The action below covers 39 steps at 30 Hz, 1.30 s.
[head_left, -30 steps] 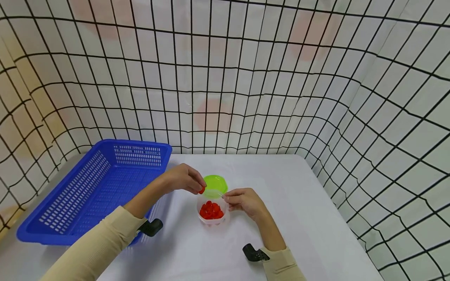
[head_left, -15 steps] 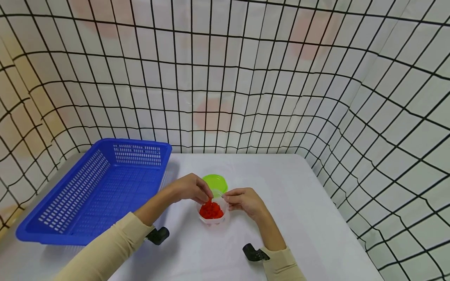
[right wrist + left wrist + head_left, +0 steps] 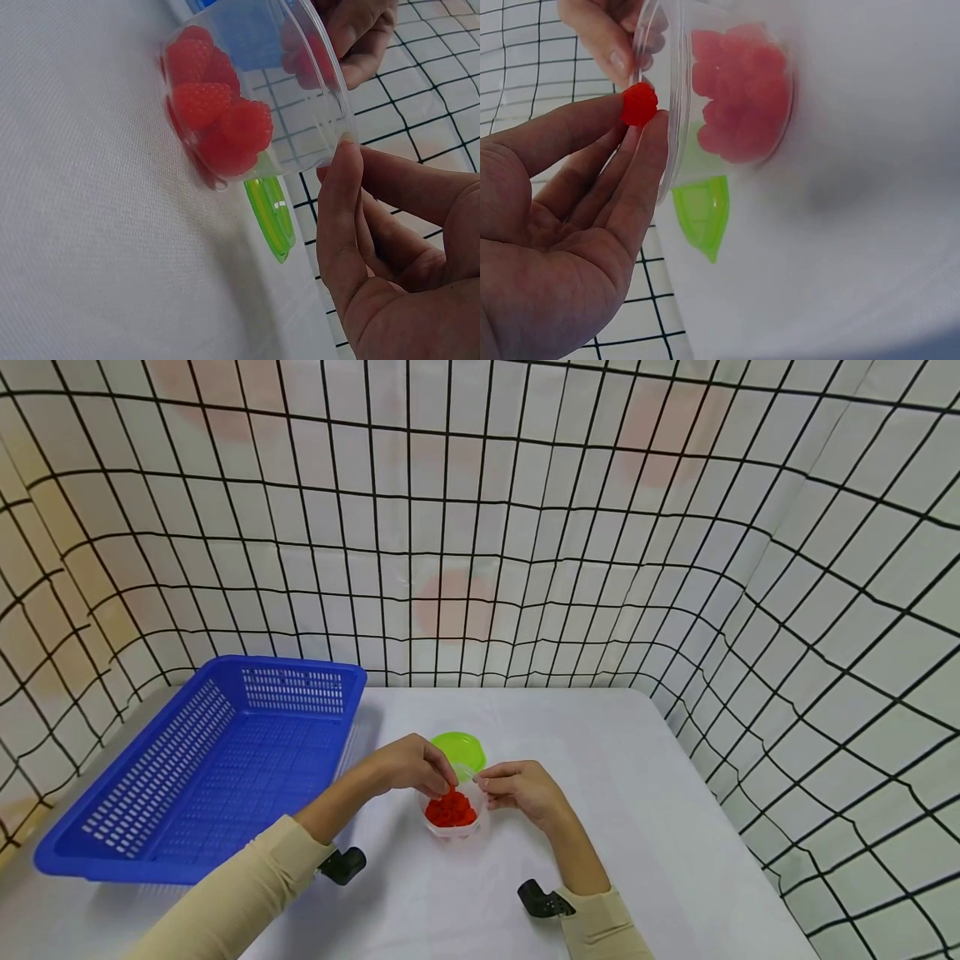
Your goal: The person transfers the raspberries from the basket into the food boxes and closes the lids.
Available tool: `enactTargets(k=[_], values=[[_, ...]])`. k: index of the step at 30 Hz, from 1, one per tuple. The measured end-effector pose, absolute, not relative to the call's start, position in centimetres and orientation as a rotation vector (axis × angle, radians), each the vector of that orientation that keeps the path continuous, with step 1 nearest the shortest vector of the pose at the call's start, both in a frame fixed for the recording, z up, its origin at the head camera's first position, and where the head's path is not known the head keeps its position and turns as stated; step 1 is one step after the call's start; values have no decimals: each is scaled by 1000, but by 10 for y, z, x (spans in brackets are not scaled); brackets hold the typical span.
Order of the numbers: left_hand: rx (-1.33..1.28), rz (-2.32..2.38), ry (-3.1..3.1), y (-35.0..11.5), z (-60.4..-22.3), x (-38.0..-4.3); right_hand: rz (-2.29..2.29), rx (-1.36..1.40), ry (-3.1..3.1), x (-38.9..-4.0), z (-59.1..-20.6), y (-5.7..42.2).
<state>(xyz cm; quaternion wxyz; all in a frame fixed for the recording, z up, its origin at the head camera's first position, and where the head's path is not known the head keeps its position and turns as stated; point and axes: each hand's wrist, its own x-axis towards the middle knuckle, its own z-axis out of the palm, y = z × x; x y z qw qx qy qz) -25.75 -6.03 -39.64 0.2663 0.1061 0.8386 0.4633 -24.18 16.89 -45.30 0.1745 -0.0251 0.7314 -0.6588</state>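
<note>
My left hand [image 3: 414, 766] pinches a red raspberry [image 3: 639, 104] between thumb and fingertips, right at the container's rim. The clear plastic container [image 3: 300, 120] stands on the white table, with several raspberries [image 3: 742, 94] heaped in its bottom. On the container's other side, my right hand [image 3: 522, 789] pinches the rim between thumb and forefinger. Just behind the container lies a bright green lid [image 3: 459, 750], its near edge overlapped by the container in the head view.
To the left sits a large blue plastic basket [image 3: 255, 777] with slotted walls. A black wire grid [image 3: 517, 556] in front of white sheeting rises along the back and sides of the table [image 3: 637, 810].
My left hand has moved right and down, carrying the raspberry from beside the lid to the container's opening. The right hand keeps its grip on the rim, unmoved.
</note>
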Motion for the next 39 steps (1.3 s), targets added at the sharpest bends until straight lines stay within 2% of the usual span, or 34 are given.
enactTargets(k=[39], values=[[274,1299,2206,-65,-398,-254,-1855,-35,2081,-245,-455,168]])
